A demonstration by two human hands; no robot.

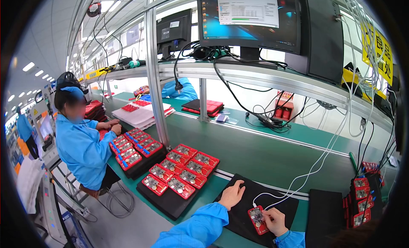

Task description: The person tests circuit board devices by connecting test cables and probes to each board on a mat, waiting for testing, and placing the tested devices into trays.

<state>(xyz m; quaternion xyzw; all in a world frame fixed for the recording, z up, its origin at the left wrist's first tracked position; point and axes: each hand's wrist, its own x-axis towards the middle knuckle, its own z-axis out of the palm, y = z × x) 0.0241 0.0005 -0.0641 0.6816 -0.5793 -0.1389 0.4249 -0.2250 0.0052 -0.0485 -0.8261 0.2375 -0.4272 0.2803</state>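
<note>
A red-framed circuit board (257,219) lies on a black mat (238,222) in front of me. One white cable (257,197) is plugged in at its top left corner. My right hand (276,221) is closed at the board's right side, its fingertips pinched where a second white cable (284,199) ends; the plug itself is hidden. My left hand (232,194) rests on the mat's upper left part, fingers stretched out, holding nothing, a little apart from the board.
Left stand rows of red-framed boards (181,187) on black foam (159,202). A co-worker in blue (81,141) sits beyond them. Boards fill a rack (362,192) at right. A monitor (251,18) stands on the shelf above, with a metal post (155,77) and hanging cables.
</note>
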